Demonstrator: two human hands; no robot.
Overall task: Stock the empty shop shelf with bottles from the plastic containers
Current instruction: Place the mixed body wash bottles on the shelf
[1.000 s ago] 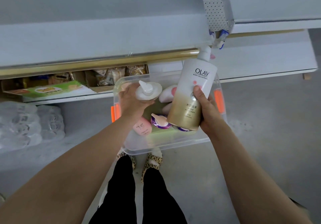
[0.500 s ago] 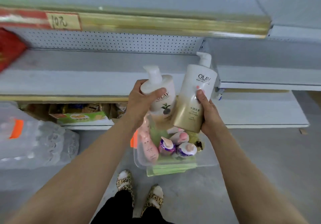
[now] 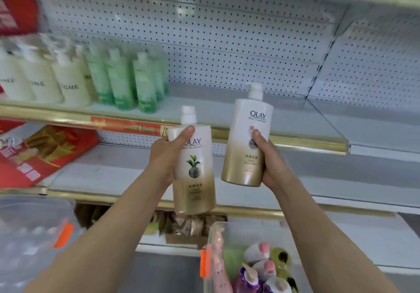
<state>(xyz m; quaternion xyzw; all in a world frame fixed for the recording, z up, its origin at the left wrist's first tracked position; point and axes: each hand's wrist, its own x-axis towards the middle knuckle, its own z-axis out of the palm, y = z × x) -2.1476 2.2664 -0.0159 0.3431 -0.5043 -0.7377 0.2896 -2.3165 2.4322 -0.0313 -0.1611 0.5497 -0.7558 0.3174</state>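
The left hand (image 3: 167, 156) is wrapped around a leaf bottle (image 3: 195, 170), and the right hand (image 3: 270, 165) grips a gold bottle (image 3: 246, 142). Both bottles are upright in the air before the shelf (image 3: 261, 115). Green bottles (image 3: 127, 81) stand far left. The container (image 3: 218, 236) sits near, lower right.

Two bare forearms in view, no sleeves, watch or rings visible. Left hand (image 3: 167, 156) and right hand (image 3: 271, 167) bare, no gloves. Nails short; polish not discernible.
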